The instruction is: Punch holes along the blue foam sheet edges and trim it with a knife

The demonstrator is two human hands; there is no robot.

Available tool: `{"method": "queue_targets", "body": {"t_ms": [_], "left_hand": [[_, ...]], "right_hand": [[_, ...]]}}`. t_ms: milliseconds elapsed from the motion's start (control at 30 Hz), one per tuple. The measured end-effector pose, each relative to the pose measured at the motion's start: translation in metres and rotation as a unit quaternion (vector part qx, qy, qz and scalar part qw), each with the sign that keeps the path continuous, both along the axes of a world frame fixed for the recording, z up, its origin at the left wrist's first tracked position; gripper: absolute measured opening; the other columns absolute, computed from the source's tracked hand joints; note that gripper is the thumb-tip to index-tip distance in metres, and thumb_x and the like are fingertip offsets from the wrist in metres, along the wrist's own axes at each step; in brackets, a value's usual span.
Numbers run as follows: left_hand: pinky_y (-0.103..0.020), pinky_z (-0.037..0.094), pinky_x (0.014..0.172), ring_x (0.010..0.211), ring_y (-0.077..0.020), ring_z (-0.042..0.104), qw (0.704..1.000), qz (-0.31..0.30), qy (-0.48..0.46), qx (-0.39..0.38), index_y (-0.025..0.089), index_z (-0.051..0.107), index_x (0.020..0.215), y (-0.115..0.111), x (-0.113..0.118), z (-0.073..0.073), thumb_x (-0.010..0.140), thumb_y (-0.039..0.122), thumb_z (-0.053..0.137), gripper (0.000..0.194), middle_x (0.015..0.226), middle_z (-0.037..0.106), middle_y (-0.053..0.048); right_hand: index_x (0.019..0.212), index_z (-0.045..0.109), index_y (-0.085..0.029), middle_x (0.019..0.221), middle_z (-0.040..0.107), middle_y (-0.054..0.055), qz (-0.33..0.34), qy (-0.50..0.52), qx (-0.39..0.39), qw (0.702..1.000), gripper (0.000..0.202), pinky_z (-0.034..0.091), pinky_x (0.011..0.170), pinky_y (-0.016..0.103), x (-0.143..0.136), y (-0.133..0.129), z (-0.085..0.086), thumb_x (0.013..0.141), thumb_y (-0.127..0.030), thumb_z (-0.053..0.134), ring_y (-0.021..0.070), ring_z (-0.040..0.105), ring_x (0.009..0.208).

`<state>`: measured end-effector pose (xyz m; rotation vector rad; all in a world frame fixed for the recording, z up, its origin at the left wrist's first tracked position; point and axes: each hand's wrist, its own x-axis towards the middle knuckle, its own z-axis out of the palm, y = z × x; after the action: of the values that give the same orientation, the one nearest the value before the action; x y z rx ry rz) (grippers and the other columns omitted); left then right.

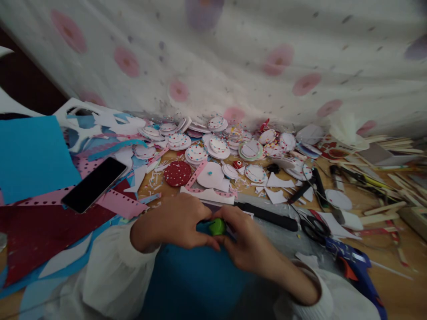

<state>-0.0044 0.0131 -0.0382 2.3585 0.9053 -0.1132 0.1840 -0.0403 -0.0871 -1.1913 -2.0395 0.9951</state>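
A pale curtain (227, 58) printed with pink flowers spans the top of the frame, behind a cluttered wooden desk (413, 251). At lower centre, the left hand (170, 220) and right hand (253, 242), in white sleeves (113, 262), meet around a small green object (217, 226). The right fingers pinch it from its right side; the left fingers curve around the other side, though whether they grip it cannot be told. Across the middle, layered white discs (216, 146) with coloured dots crowd together near a dark red disc (178, 173). A phone (95, 184) lies at left, a blue glue gun (348, 252) at lower right.
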Motion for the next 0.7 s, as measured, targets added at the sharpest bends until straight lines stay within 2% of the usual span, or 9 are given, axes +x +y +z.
{"method": "queue_targets", "body": {"t_ms": [67,133,233,333,467,700], "left_hand": [[-0.026,0.032,0.056,0.069,-0.0194,0.062,1.0,0.008,0.002,0.003,0.019,0.069,0.085,0.0,-0.001,0.001,0.077,0.066,0.06,0.048,0.073,0.068,-0.003],[-0.025,0.028,0.053,0.064,-0.0177,0.058,1.0,0.008,0.027,0.006,0.019,0.068,0.081,0.002,-0.003,0.002,0.074,0.068,0.061,0.05,0.067,0.065,-0.001],[-0.026,0.024,0.051,0.056,-0.0139,0.052,0.997,-0.014,0.065,0.029,0.016,0.062,0.063,0.005,-0.01,0.002,0.083,0.048,0.061,0.038,0.057,0.058,0.001],[-0.026,0.025,0.053,0.06,-0.0135,0.054,0.997,-0.024,0.056,0.055,0.016,0.059,0.061,0.007,-0.017,0.001,0.087,0.03,0.058,0.03,0.06,0.06,0.0],[-0.025,0.027,0.055,0.062,-0.0137,0.056,0.997,-0.025,0.049,0.053,0.016,0.058,0.063,0.008,-0.021,0.001,0.087,0.029,0.058,0.028,0.062,0.061,0.001],[-0.026,0.025,0.052,0.058,-0.012,0.053,0.997,-0.023,0.049,0.057,0.015,0.056,0.06,0.006,-0.016,0.003,0.086,0.027,0.059,0.028,0.057,0.057,0.002]], "right_hand": [[0.094,0.06,-0.017,0.09,0.065,0.007,0.0,-0.001,-0.011,1.0,0.016,0.043,0.074,0.032,0.002,0.003,0.001,0.079,-0.015,0.064,0.0205,0.057,0.084],[0.096,0.06,-0.018,0.09,0.065,0.005,0.009,-0.009,-0.016,1.0,0.019,0.043,0.073,0.031,0.005,0.005,0.003,0.078,-0.018,0.068,0.0195,0.057,0.083],[0.094,0.061,-0.017,0.088,0.065,0.004,0.028,-0.037,-0.022,0.999,0.02,0.043,0.073,0.03,0.011,0.008,0.009,0.078,-0.021,0.072,0.0189,0.057,0.082],[0.093,0.062,-0.017,0.088,0.064,0.004,0.047,-0.068,-0.035,0.996,0.021,0.043,0.074,0.029,0.016,0.01,0.014,0.077,-0.021,0.074,0.0187,0.057,0.082],[0.094,0.063,-0.017,0.089,0.065,0.004,0.043,-0.071,-0.035,0.996,0.023,0.044,0.075,0.03,0.017,0.01,0.017,0.076,-0.021,0.075,0.019,0.057,0.083],[0.095,0.062,-0.016,0.09,0.065,0.005,0.023,-0.033,0.005,0.999,0.025,0.045,0.075,0.031,0.012,0.007,0.008,0.074,-0.018,0.075,0.0201,0.058,0.084]]}}
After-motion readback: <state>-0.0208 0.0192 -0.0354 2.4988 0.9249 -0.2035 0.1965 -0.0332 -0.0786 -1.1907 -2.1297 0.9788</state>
